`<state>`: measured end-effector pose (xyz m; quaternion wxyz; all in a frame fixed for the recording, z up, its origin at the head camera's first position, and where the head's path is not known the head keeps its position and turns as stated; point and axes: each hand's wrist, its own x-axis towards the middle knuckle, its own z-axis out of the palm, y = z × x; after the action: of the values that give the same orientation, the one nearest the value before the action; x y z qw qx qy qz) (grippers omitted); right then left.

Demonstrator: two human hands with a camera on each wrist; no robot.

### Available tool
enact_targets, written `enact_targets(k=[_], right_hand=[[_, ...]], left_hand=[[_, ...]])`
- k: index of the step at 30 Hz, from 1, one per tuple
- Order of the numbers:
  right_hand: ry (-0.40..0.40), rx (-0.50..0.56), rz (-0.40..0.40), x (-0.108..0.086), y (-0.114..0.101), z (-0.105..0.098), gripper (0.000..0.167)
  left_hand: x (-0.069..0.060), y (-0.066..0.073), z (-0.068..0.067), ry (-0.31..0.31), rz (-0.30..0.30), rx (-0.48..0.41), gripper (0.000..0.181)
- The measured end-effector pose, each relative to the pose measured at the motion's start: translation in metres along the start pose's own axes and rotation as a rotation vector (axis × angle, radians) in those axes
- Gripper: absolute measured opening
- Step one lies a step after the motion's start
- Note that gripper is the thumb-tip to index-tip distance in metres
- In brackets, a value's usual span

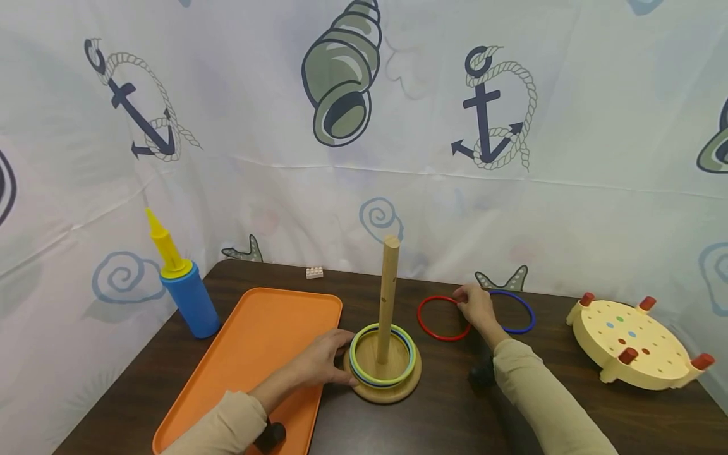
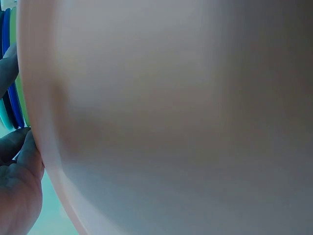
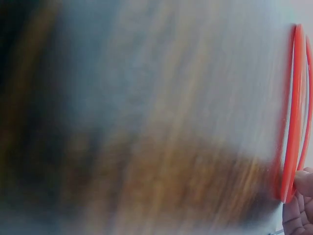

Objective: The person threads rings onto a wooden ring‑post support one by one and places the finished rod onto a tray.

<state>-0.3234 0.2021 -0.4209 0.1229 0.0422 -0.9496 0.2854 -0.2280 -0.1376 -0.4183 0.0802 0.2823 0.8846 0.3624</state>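
Observation:
A wooden peg (image 1: pixel 388 284) rises from a round wooden base (image 1: pixel 389 397) mid-table. Round its foot lie stacked rings, a yellow-green ring (image 1: pixel 383 384) on top with blue beneath. My left hand (image 1: pixel 318 361) holds the stack's left side, thumb nearer me and fingers beyond. In the left wrist view, the fingers (image 2: pixel 7 73) touch the edges of green, blue and teal rings (image 2: pixel 13 103). Farther right, a red ring (image 1: pixel 419 316) lies on the table, its right side pinched by my right hand (image 1: pixel 476 306). The right wrist view shows the red ring (image 3: pixel 296 107) at its edge.
Just beyond my right hand lies a blue ring (image 1: pixel 533 319). An orange tray (image 1: pixel 273 322) sits under my left forearm. At the left stands a blue and yellow pump (image 1: pixel 190 300); a white toy brick (image 1: pixel 314 272) lies at the back. A cream pegboard (image 1: pixel 631 338) with red pegs is far right.

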Motion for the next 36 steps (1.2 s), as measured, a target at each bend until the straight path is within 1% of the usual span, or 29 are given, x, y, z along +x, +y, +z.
enact_targets(k=[7,15,25,28,31,36], right_hand=[[0.020,0.016,0.030,-0.006,-0.002,-0.004,0.010],[0.040,0.072,0.041,-0.011,-0.004,-0.011,0.007],[0.059,0.143,0.053,-0.021,-0.013,-0.022,0.008],[0.061,0.156,0.052,-0.023,-0.017,-0.027,0.009],[0.063,0.200,0.055,-0.026,-0.021,-0.033,0.011],[0.056,0.340,0.062,-0.030,-0.031,-0.044,0.016]], left_hand=[[-0.002,0.003,0.001,0.004,-0.009,-0.040,0.070],[-0.002,0.005,0.000,0.007,-0.012,-0.028,0.069],[-0.002,0.002,0.001,0.009,-0.003,-0.022,0.068],[-0.002,0.002,0.001,0.010,-0.010,-0.013,0.069],[-0.002,0.002,0.001,0.008,-0.018,-0.005,0.069],[-0.002,0.002,0.001,0.015,-0.013,0.003,0.071]])
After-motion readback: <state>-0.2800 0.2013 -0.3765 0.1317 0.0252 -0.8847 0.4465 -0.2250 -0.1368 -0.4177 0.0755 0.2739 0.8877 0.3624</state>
